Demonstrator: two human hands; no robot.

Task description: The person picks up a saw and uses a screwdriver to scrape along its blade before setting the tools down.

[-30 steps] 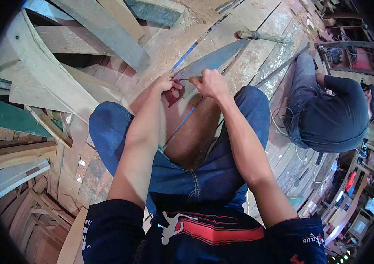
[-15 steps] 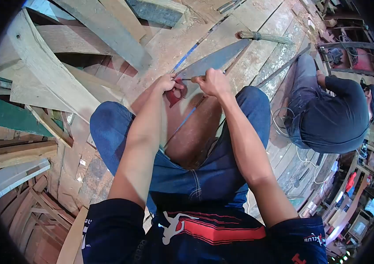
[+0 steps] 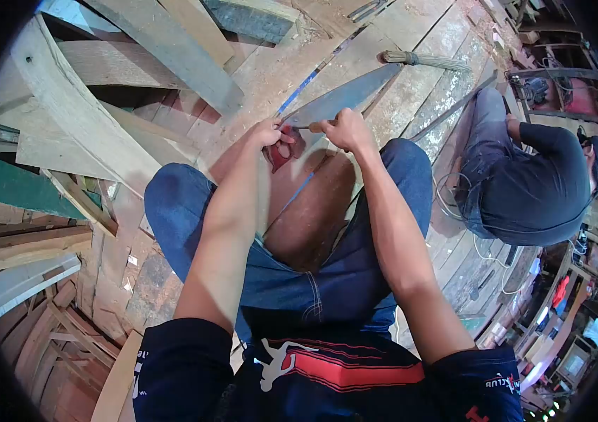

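A hand saw with a red handle [image 3: 280, 159] and a wide grey blade [image 3: 345, 93] lies at a slant in front of me. My left hand [image 3: 268, 133] is closed around the saw where handle and blade meet. Held in my right hand [image 3: 349, 131] is a screwdriver [image 3: 316, 127] with a light brown handle; its shaft points left, and its tip is at the handle end of the saw, close to my left fingers. The exact contact of the tip is too small to make out.
Wooden boards [image 3: 88, 112] are piled at the left. A small brush [image 3: 422, 60] lies beyond the blade's tip. At the right a person in dark clothes [image 3: 535, 176] sits bent over, near a cable [image 3: 490, 259] on the plank floor.
My right hand has shifted slightly right with the screwdriver. The saw's blade has tilted a little, and its red handle shows more clearly beside my left hand.
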